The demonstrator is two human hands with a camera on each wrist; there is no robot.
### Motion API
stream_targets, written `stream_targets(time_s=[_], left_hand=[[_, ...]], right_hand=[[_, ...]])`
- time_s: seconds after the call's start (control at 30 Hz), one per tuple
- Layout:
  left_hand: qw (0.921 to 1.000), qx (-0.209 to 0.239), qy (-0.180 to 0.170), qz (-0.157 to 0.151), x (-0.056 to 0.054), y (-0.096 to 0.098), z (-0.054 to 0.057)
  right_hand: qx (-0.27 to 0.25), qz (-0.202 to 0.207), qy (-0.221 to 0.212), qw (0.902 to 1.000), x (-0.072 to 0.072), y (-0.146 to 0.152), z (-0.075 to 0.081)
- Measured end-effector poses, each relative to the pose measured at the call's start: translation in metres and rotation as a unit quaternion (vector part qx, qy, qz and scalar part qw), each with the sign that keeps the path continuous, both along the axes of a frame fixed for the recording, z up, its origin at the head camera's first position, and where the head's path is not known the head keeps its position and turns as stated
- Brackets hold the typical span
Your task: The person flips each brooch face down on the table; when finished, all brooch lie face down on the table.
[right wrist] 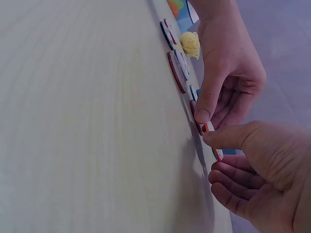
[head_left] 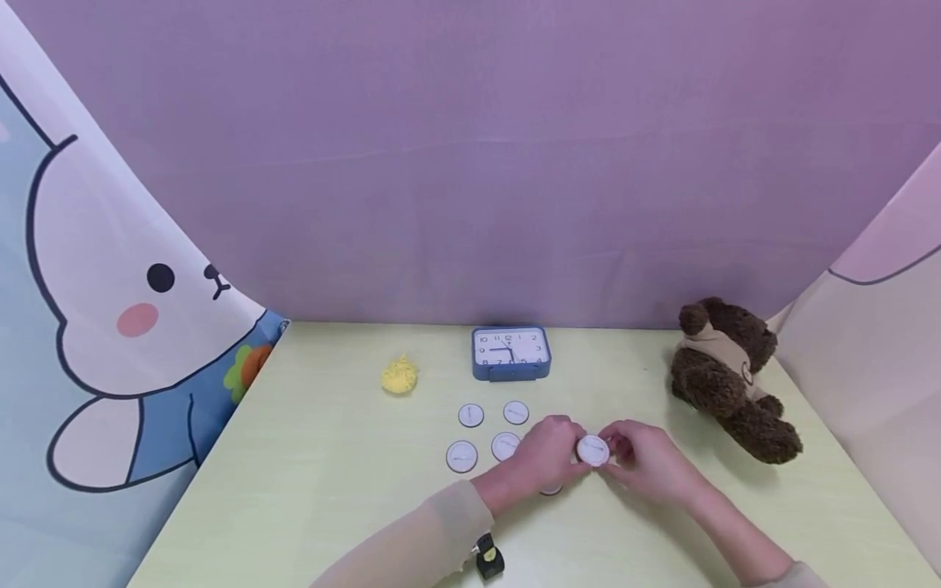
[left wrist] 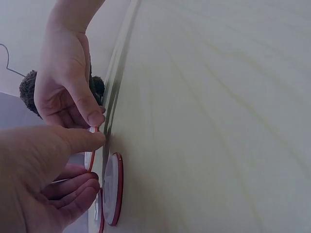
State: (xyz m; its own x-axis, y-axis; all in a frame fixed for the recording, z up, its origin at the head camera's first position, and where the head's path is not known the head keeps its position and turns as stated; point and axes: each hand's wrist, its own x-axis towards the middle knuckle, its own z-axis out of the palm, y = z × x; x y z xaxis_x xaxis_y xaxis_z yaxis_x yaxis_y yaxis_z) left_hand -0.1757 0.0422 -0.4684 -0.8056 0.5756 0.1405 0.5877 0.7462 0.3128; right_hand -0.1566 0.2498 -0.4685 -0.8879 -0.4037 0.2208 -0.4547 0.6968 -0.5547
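Observation:
A round pin-back badge [head_left: 593, 450], its white back and pin facing up, is held just above the table between both hands. My left hand [head_left: 547, 452] pinches its left edge with thumb and fingers. On the opposite edge, my right hand [head_left: 647, 460] pinches it the same way. The left wrist view shows an orange-red rim on this badge [left wrist: 90, 161], partly covered by fingers. More badges lie pin side up to the left, among them a far one [head_left: 516, 412] and a nearer one [head_left: 461, 456]. Beneath my left hand another badge [head_left: 551, 490] is mostly hidden.
A blue alarm clock [head_left: 511, 371] stands at the back of the pale table [head_left: 309, 457]. Left of it lies a yellow fluffy ball [head_left: 399, 376]. A brown teddy bear [head_left: 713, 384] lies at the right. A small black device [head_left: 489, 559] shows beside the left sleeve.

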Motion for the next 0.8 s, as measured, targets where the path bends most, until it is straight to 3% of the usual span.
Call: stream_targets(time_s=[0.27, 0.5, 0.63, 0.8], left_hand=[[0.9997, -0.019, 0.011, -0.007, -0.001, 0.001, -0.002], [0.9992, -0.035, 0.018, -0.01, -0.003, -0.004, -0.002], [1.0, 0.003, 0.008, 0.006, -0.006, -0.023, 0.005], [0.9973, 0.062, 0.02, 0.034, -0.009, -0.066, 0.016]], right_hand=[[0.024, -0.014, -0.022, 0.9994, 0.002, -0.003, 0.0], [0.031, -0.017, -0.009, 0.9993, 0.002, -0.005, -0.002], [0.028, -0.018, 0.004, 0.9994, -0.001, -0.007, -0.001], [0.027, -0.025, 0.025, 0.999, -0.003, -0.01, 0.005]])
